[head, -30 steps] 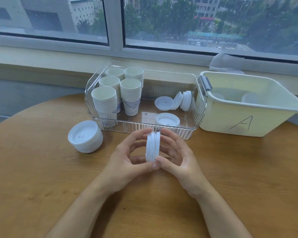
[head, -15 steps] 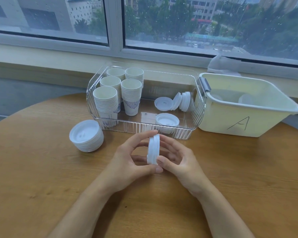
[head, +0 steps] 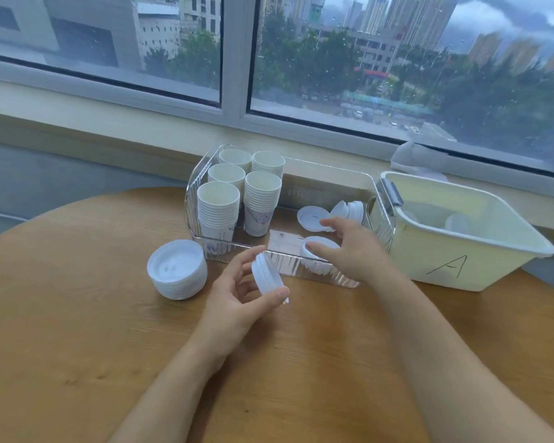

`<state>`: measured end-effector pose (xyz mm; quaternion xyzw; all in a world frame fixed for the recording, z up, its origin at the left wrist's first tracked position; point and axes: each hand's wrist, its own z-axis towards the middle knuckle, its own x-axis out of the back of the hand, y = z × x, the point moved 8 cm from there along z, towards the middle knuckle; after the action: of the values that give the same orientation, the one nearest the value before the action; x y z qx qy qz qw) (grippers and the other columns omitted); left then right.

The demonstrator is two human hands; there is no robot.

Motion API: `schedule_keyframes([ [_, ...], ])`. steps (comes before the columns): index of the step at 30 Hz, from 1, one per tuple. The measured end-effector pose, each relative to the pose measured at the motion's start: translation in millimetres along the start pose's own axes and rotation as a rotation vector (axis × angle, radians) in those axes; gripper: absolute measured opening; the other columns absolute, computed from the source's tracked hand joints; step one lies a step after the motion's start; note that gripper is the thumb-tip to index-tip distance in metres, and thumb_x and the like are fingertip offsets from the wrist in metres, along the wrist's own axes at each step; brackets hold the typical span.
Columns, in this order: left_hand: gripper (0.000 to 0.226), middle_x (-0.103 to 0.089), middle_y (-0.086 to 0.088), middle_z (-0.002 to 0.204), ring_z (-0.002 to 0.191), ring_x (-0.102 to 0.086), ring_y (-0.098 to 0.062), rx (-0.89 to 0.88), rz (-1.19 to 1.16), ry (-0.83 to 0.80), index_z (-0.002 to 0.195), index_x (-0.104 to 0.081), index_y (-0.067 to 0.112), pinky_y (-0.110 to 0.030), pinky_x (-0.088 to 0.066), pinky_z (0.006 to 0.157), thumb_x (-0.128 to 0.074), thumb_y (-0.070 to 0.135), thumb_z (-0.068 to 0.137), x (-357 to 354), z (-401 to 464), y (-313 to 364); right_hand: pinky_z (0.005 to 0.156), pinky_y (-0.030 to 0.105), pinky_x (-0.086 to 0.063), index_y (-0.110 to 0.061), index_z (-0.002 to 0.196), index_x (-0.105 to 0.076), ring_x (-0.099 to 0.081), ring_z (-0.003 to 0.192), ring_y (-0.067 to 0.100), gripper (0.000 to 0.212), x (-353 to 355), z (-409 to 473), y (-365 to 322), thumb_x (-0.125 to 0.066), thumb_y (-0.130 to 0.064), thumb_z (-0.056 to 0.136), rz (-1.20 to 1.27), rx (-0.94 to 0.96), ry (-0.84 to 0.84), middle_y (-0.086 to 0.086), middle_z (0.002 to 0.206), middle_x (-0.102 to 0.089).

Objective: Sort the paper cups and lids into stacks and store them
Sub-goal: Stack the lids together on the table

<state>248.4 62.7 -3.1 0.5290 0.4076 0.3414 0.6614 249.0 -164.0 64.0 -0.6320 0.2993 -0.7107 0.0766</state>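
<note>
Over the desk (head: 77, 330), left hand (head: 237, 302) pinches a small lid stack (head: 267, 278) on edge, fingers clamped. Right hand (head: 352, 247) reaches into clear bin (head: 378, 231), fingers apart over lids (head: 317, 247). Cup stacks (head: 218, 206) fill the bin's left.

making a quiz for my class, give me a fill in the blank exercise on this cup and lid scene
1. The left hand holds a small stack of ____.
2. The yellow bin is marked with the letter ____.
3. The paper cup stacks stand inside the ____ bin.
4. The right hand reaches into the clear bin, toward the lids lying there; the other lid stack sits on the ____.

Missing words: lids; A; clear; table
</note>
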Motion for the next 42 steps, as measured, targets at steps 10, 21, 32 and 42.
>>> schedule_keyframes([
  [10,0.080,-0.068,0.004,0.132,0.121,-0.068,-0.014,-0.002,0.077,0.003,0.134,-0.062,0.048,-0.040,-0.053,0.109,-0.094,0.045,0.061,5,5,-6,0.112,0.036,-0.043,-0.019,0.154,-0.049,-0.054,0.137,0.025,0.086,-14,36,-2,-0.082,-0.055,0.083,-0.283,-0.173,-0.278,0.003,0.151,-0.057],
  [21,0.079,-0.068,0.012,0.132,0.119,-0.068,-0.013,0.001,0.126,-0.024,0.134,-0.061,0.052,-0.040,-0.052,0.110,-0.093,0.048,0.062,0,4,-7,0.107,0.038,-0.049,-0.018,0.145,-0.060,-0.060,0.126,0.024,0.083,-13,36,3,-0.079,-0.064,0.080,-0.309,-0.118,-0.270,0.003,0.141,-0.064],
  [32,0.080,-0.069,0.009,0.131,0.117,-0.069,-0.014,0.003,0.127,-0.029,0.135,-0.062,0.048,-0.033,-0.054,0.105,-0.093,0.046,0.061,-3,4,-8,0.070,0.021,-0.039,-0.026,0.102,-0.075,-0.053,0.080,0.001,0.033,-9,31,-5,-0.083,-0.051,0.084,-0.220,0.091,-0.135,-0.017,0.081,-0.051],
  [42,0.079,-0.069,0.007,0.131,0.116,-0.070,-0.014,0.012,0.107,-0.031,0.133,-0.063,0.048,-0.031,-0.056,0.102,-0.094,0.045,0.061,-2,3,-8,0.073,0.028,-0.054,-0.026,0.088,-0.081,-0.066,0.075,0.005,0.012,-20,34,3,-0.075,-0.035,0.094,-0.201,0.091,-0.153,-0.012,0.078,-0.073],
])
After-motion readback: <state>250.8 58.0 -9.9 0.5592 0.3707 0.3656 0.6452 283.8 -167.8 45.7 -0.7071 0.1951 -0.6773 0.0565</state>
